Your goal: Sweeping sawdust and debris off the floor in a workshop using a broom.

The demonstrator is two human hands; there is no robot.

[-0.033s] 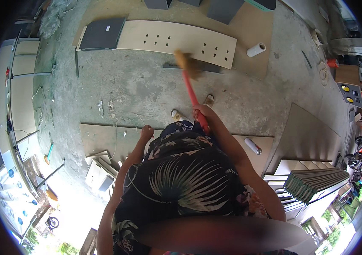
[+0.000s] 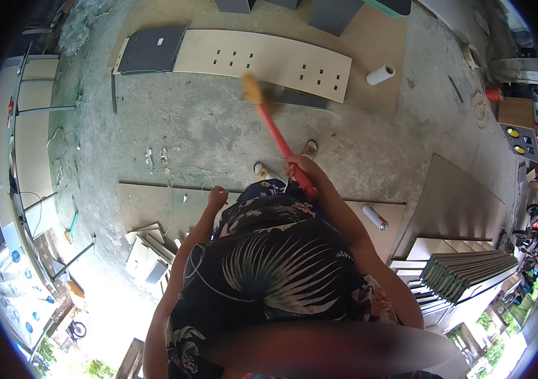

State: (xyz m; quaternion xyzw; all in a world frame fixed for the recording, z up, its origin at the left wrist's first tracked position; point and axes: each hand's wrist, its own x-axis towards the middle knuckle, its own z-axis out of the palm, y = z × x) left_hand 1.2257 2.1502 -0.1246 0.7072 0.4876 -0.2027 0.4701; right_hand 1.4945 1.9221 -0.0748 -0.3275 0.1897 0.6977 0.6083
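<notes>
A pale board (image 2: 262,55) with rectangular slots lies at the far side. A dark panel (image 2: 150,52) rests at its left end. A white roll (image 2: 380,75) lies to the right of the board. At near right, a can (image 2: 375,217) lies on a tan sheet (image 2: 386,240). Farther right is a box (image 2: 527,138) with two yellow rings.

hands: right hand (image 2: 299,167) grips red-handled broom (image 2: 273,131); left hand (image 2: 218,197) curled | white roll (image 2: 381,74) near slotted panel (image 2: 276,60)
</notes>
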